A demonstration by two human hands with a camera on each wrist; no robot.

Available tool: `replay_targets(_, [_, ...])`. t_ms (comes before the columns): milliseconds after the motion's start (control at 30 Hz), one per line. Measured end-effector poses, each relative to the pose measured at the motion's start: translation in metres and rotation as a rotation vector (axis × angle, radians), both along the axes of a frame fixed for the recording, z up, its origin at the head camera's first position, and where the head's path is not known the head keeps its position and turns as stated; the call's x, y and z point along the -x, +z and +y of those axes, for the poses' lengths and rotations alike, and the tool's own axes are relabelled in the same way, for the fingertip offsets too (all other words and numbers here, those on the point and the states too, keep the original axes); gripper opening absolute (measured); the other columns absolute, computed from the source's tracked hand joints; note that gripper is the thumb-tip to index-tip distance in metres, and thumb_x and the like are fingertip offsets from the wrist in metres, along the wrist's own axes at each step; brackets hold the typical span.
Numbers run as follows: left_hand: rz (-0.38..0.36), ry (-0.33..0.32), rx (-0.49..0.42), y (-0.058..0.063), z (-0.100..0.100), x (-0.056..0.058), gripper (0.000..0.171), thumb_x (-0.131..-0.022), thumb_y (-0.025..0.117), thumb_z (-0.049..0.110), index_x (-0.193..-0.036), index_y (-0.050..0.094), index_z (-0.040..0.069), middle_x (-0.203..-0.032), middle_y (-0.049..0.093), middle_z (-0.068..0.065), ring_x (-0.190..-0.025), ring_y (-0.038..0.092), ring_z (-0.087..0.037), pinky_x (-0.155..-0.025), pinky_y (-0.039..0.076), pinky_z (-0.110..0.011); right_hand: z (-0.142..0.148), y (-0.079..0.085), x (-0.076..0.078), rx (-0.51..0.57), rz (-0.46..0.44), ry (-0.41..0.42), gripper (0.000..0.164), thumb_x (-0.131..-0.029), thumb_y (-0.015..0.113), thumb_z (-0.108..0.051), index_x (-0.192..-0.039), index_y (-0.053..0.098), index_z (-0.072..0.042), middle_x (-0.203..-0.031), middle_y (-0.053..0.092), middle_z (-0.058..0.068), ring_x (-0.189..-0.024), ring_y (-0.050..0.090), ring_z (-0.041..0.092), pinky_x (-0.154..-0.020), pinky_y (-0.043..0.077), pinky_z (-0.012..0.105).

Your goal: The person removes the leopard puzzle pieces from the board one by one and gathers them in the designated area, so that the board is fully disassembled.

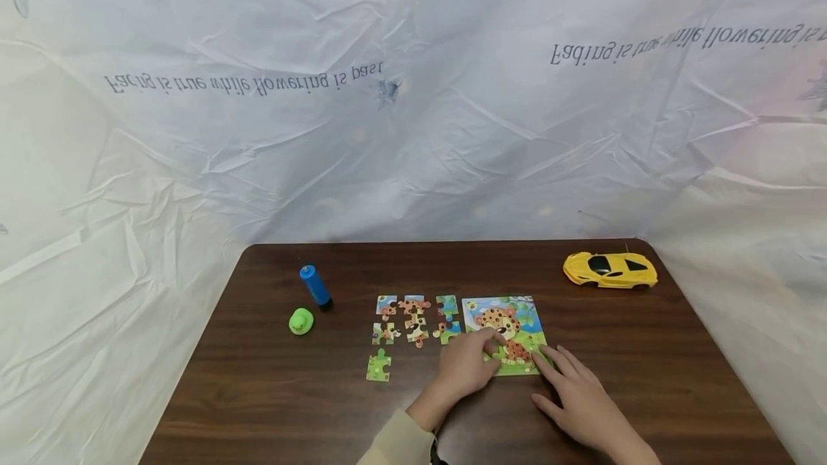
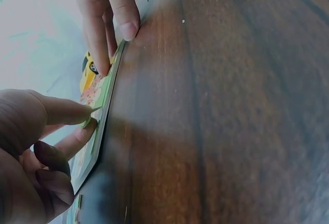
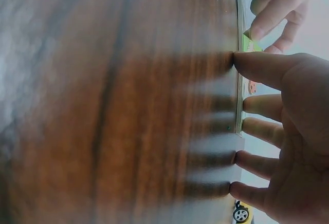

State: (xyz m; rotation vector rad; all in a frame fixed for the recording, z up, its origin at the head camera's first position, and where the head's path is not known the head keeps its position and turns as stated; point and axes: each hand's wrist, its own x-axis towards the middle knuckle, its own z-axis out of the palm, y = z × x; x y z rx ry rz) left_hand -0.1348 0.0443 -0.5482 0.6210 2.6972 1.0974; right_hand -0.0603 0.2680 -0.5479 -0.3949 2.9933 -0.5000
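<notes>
A square puzzle board [image 1: 531,316] with a spotted cub on green grass lies flat on the table. Over its lower left part is my left hand [image 1: 466,364], thumb and index finger pinching a small green puzzle piece [image 2: 96,109] at the board's surface. My right hand [image 1: 578,399] rests with spread fingers at the lower right corner; in the right wrist view its thumb touches the front edge and two fingertips touch the board. Left of the board lie loose puzzle pieces [image 1: 378,366] in uneven rows, several in all.
On the dark wooden table [image 1: 271,407], a green rubber duck [image 1: 301,321] and a blue cylinder [image 1: 314,285] with a black end stand at the left. A yellow toy car [image 1: 610,270] sits at the back right. A white printed cloth [image 1: 413,163] hangs behind the table.
</notes>
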Motion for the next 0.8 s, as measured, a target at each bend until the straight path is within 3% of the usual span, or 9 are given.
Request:
replay_targets(333, [-0.019, -0.002, -0.118, 0.000, -0.002, 0.003, 0.023, -0.092, 0.069, 0.011, -0.108, 0.078, 0.025, -0.078, 0.063, 0.020, -0.047, 0.041, -0.002, -0.046, 0.034, -0.022, 0.001, -0.002, 0.000, -0.003, 0.010, 0.004, 0.066, -0.093, 0.078, -0.038, -0.149, 0.058, -0.008, -0.153, 0.049, 0.017, -0.139, 0.042, 0.052, -0.098, 0.042, 0.071])
replay_targets(633, [-0.065, 0.000, -0.206, 0.018, -0.020, 0.004, 0.021, -0.092, 0.068, 0.012, -0.107, 0.078, 0.023, -0.083, 0.065, 0.020, -0.048, 0.040, -0.003, -0.047, 0.032, -0.022, 0.000, 0.001, -0.001, -0.003, -0.003, 0.002, 0.067, -0.094, 0.077, -0.039, -0.150, 0.057, -0.007, -0.153, 0.048, 0.018, -0.140, 0.041, 0.051, -0.100, 0.041, 0.071])
replay_targets(800, [-0.074, -0.006, -0.249, 0.031, -0.038, 0.005, 0.023, -0.091, 0.068, 0.011, -0.109, 0.078, 0.023, -0.086, 0.067, 0.017, -0.053, 0.049, -0.004, -0.052, 0.034, -0.023, -0.001, 0.003, -0.001, 0.004, -0.001, 0.002, 0.067, -0.094, 0.077, -0.038, -0.149, 0.057, -0.007, -0.153, 0.048, 0.018, -0.140, 0.041, 0.051, -0.100, 0.041, 0.071])
